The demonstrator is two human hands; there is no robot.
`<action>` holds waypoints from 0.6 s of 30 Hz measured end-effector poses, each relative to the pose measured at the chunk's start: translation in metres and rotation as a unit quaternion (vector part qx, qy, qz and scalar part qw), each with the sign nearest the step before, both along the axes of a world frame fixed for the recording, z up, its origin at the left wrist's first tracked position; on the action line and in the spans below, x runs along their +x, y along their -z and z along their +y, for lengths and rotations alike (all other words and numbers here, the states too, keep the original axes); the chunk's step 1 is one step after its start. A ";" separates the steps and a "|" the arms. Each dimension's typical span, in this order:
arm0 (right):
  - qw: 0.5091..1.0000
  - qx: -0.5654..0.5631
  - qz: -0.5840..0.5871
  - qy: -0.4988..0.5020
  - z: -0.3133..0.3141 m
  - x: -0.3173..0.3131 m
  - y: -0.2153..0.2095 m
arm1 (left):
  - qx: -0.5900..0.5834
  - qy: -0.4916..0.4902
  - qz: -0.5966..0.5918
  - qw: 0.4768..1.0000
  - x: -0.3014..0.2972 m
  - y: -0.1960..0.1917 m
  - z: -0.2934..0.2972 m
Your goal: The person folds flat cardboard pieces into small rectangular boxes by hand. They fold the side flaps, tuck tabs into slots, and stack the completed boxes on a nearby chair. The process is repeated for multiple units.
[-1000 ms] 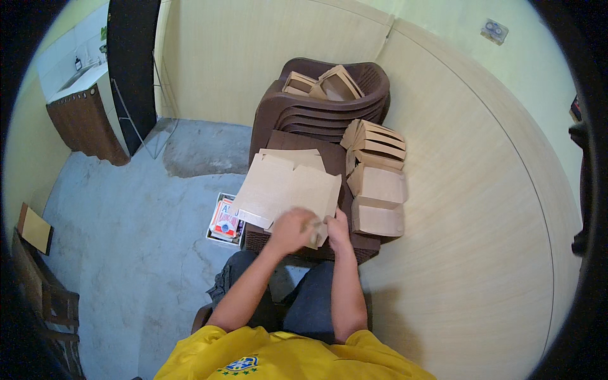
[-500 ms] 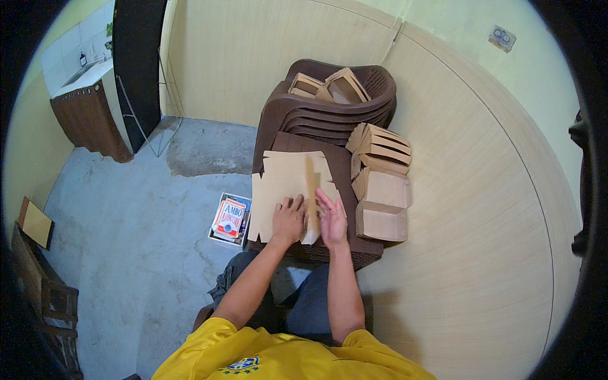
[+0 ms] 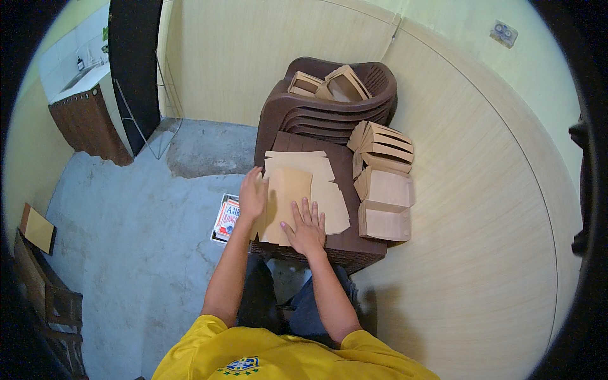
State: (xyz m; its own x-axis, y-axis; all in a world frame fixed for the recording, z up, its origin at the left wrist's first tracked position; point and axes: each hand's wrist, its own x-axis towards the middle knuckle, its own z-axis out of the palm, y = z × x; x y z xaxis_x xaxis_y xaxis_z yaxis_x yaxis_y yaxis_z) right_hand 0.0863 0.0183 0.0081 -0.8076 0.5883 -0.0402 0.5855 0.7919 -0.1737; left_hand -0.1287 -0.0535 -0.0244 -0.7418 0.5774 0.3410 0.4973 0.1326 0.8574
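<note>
A flat, notched sheet of brown cardboard point(image 3: 330, 190) lies across the seat of a stack of brown plastic chairs point(image 3: 335, 117). A slightly darker tan panel point(image 3: 294, 182) shows over its middle. My right hand point(image 3: 307, 229) rests flat near the sheet's front edge, fingers spread. Along the left edge stands my left hand point(image 3: 253, 195), turned on its side with its fingers stretched upward. It is close to the cardboard; whether it touches the edge I cannot tell.
Right of the seat sit an open cardboard box point(image 3: 386, 221) and several folded cardboard pieces point(image 3: 383, 147). More box parts point(image 3: 342, 83) rest on top of the chairs. Beside my left forearm, a white box of packets point(image 3: 225, 218) stands on the floor. A panelled wall point(image 3: 456, 190) bounds the right.
My left hand has moved from the sheet's middle to its left edge. My right hand has let the raised right-hand flap down and now lies flat on the cardboard.
</note>
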 end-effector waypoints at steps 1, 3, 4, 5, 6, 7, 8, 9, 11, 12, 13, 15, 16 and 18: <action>1.000 -0.005 -0.002 -0.001 0.001 -0.002 0.000 | -0.060 0.012 0.127 0.990 0.009 -0.005 0.003; 1.000 0.000 0.011 -0.003 0.002 0.001 -0.001 | -0.222 0.068 0.253 0.939 0.032 -0.013 0.011; 1.000 0.012 0.028 -0.006 0.000 0.004 -0.001 | -0.263 0.062 0.243 0.932 0.041 -0.013 0.013; 1.000 0.017 0.006 0.001 -0.003 0.007 -0.002 | -0.278 0.051 0.247 0.927 0.050 -0.012 0.014; 0.999 0.005 0.032 -0.006 -0.009 0.014 -0.003 | -0.314 0.052 0.238 0.918 0.054 -0.011 0.015; 1.000 -0.016 0.020 -0.001 -0.016 0.024 -0.005 | -0.287 0.043 0.252 0.923 0.055 -0.009 0.018; 0.999 -0.034 0.009 0.005 -0.024 0.032 -0.007 | -0.283 0.048 0.250 0.925 0.054 -0.006 0.018; 0.999 -0.036 -0.010 0.010 -0.030 0.036 -0.008 | -0.289 0.052 0.244 0.924 0.055 -0.003 0.016; 0.999 -0.013 -0.028 0.015 -0.030 0.033 -0.012 | -0.282 0.064 0.255 0.923 0.051 0.001 0.015; 0.998 -0.027 -0.044 0.024 -0.021 0.023 -0.014 | -0.280 0.072 0.259 0.922 0.050 0.002 0.015; 0.998 -0.033 -0.048 0.033 -0.002 0.005 -0.016 | -0.288 0.072 0.267 0.917 0.049 0.002 0.014; 0.997 -0.048 -0.041 0.052 0.038 -0.038 -0.022 | -0.309 0.077 0.273 0.908 0.048 0.000 0.013; 0.995 -0.062 -0.047 0.069 0.053 -0.056 -0.023 | -0.308 0.077 0.272 0.909 0.049 -0.001 0.012; 0.991 -0.104 -0.029 0.073 0.074 -0.074 -0.026 | -0.315 0.072 0.265 0.908 0.049 -0.004 0.013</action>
State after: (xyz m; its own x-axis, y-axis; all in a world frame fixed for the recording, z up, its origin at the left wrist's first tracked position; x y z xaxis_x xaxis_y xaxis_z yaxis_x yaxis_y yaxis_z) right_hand 0.0123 0.0927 0.0345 -0.7074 0.6726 -0.2171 0.7048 0.6484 -0.2878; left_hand -0.0794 -0.0406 -0.0203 -0.4716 0.8597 0.1959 0.8690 0.4155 0.2687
